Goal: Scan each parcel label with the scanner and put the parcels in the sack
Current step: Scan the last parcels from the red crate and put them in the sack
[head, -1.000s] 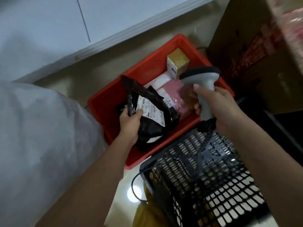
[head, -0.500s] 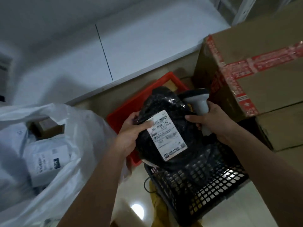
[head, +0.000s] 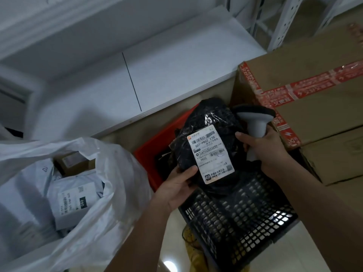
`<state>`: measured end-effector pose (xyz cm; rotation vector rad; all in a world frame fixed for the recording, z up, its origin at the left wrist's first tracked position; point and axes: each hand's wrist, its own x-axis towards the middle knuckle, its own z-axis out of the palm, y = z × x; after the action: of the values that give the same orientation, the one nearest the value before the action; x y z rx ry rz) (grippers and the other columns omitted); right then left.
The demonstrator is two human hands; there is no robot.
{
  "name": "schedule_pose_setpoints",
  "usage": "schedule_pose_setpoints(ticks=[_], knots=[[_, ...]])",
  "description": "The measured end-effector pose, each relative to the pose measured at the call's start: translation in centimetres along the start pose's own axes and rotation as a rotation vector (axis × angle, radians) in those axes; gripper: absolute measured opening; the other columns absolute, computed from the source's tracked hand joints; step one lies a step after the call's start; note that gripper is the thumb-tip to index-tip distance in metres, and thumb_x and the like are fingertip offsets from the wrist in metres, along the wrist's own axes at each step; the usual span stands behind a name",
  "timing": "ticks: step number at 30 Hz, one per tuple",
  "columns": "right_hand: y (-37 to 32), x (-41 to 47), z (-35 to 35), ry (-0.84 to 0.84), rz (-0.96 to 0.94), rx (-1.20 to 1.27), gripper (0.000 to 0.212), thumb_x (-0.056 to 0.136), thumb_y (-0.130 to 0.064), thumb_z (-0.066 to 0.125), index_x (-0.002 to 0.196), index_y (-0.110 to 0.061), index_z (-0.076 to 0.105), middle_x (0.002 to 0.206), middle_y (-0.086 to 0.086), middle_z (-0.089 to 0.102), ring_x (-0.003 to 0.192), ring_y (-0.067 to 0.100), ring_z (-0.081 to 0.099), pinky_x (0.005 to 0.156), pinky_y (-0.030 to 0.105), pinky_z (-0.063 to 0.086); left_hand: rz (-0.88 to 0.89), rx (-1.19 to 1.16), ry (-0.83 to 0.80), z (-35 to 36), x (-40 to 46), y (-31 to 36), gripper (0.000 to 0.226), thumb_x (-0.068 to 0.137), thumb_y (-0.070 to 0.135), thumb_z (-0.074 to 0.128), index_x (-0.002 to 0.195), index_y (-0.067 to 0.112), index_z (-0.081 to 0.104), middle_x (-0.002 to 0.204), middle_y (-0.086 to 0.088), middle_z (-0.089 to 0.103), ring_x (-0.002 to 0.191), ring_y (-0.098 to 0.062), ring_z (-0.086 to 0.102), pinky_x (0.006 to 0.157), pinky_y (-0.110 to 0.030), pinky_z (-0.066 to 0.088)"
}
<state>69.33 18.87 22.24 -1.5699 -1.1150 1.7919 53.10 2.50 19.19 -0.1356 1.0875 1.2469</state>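
My left hand (head: 176,185) grips the lower edge of a black plastic parcel (head: 212,122), held up over the red bin (head: 149,154) with its white label (head: 211,153) facing me. My right hand (head: 265,150) holds the grey handheld scanner (head: 255,120) by its handle, just right of the parcel, its head level with the parcel's top. The white sack (head: 110,193) stands open at the left, with a white parcel (head: 72,199) and a brown box (head: 72,163) inside.
A black mesh basket (head: 241,213) sits under the parcel and my hands. Taped cardboard boxes (head: 314,107) are stacked at the right. A white wall panel (head: 157,71) runs behind the bin, with metal shelving (head: 282,22) at the top right.
The black parcel has been lifted out of the red bin and turned label-up, then raised a little more. The view has swung left and the open sack has come into sight.
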Motion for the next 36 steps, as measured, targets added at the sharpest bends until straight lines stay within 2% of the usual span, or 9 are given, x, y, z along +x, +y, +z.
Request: schedule_pose_setpoints(ticks=[4,9,13,17,21,25,29,32,36], knots=[[0.1,-0.2,0.1,0.106,-0.056,0.01,0.048,0.083,-0.013,0.078,0.123,-0.01,0.051,0.095,0.009,0.064,0.076,0.021,0.062,0.071,0.037,0.053,0.097,0.116,0.045,1.1,-0.5,0.1,0.074,0.067,0.004,0.082,0.134,0.011,0.051,0.123,-0.013,0.066,0.113,-0.028,0.064,0.084,-0.035,0.057],[0.3,-0.5,-0.3,0.067,-0.035,-0.074,0.047,0.082,-0.013,0.078,0.12,-0.012,0.05,0.096,0.008,0.063,0.073,0.019,0.061,0.065,0.032,0.05,0.297,0.216,0.229,1.6,-0.5,0.7,0.051,0.076,-0.014,0.069,0.12,0.012,0.061,0.112,-0.011,0.072,0.102,-0.025,0.069,0.081,-0.038,0.059],[0.0,-0.6,-1.1,0.021,0.053,-0.144,0.044,0.085,-0.018,0.076,0.121,-0.007,0.052,0.089,0.009,0.06,0.062,0.016,0.057,0.055,0.03,0.047,0.425,0.269,0.317,1.3,0.0,1.5,0.048,0.079,-0.018,0.064,0.114,0.014,0.065,0.11,-0.01,0.072,0.104,-0.027,0.068,0.086,-0.043,0.057],[-1.4,-1.3,-2.0,-0.056,0.078,-0.162,0.034,0.092,-0.036,0.065,0.112,-0.009,0.06,0.088,0.007,0.062,0.07,0.018,0.059,0.059,0.031,0.047,0.492,0.319,0.414,0.1,0.5,2.3,0.05,0.079,-0.014,0.067,0.117,0.018,0.064,0.113,-0.006,0.071,0.108,-0.026,0.067,0.093,-0.047,0.053],[-4.1,-2.4,-2.0,-0.165,0.236,-0.175,0.037,0.102,-0.037,0.048,0.107,-0.003,0.06,0.092,0.013,0.06,0.081,0.028,0.057,0.073,0.038,0.047,0.54,0.314,0.5,-0.1,0.7,2.6,0.059,0.078,-0.014,0.068,0.128,0.014,0.053,0.11,-0.003,0.07,0.096,-0.015,0.071,0.083,-0.039,0.058],[-5.7,-4.8,-2.3,-0.378,0.188,-0.039,0.039,0.103,-0.032,0.044,0.09,-0.001,0.063,0.062,0.007,0.06,0.052,0.018,0.055,0.052,0.028,0.045,0.578,0.297,0.574,0.4,1.1,2.5,0.065,0.079,-0.017,0.066,0.132,0.015,0.046,0.106,0.003,0.067,0.086,-0.006,0.069,0.069,-0.026,0.059],[-6.8,-5.8,-2.5,-0.492,0.073,-0.025,0.039,0.102,-0.034,0.046,0.091,0.0,0.061,0.064,0.01,0.056,0.05,0.016,0.052,0.049,0.026,0.044,0.571,0.313,0.6,0.9,1.4,2.3,0.066,0.079,-0.016,0.066,0.132,0.016,0.046,0.1,0.006,0.064,0.09,-0.01,0.065,0.071,-0.029,0.059],[-7.6,-6.3,-2.8,-0.502,0.055,0.0,0.04,0.101,-0.035,0.046,0.095,0.001,0.062,0.066,0.012,0.054,0.051,0.017,0.051,0.051,0.027,0.043,0.567,0.316,0.618,1.0,1.5,2.1,0.066,0.078,-0.017,0.065,0.134,0.014,0.045,0.1,0.005,0.065,0.091,-0.014,0.066,0.078,-0.038,0.058],[-8.6,-6.7,-3.2,-0.491,0.049,0.039,0.041,0.101,-0.036,0.046,0.084,-0.002,0.061,0.058,0.007,0.055,0.048,0.016,0.05,0.045,0.023,0.045,0.576,0.321,0.628,1.2,1.6,1.8,0.065,0.079,-0.018,0.064,0.133,0.013,0.045,0.099,0.004,0.065,0.088,-0.013,0.067,0.079,-0.04,0.058]])
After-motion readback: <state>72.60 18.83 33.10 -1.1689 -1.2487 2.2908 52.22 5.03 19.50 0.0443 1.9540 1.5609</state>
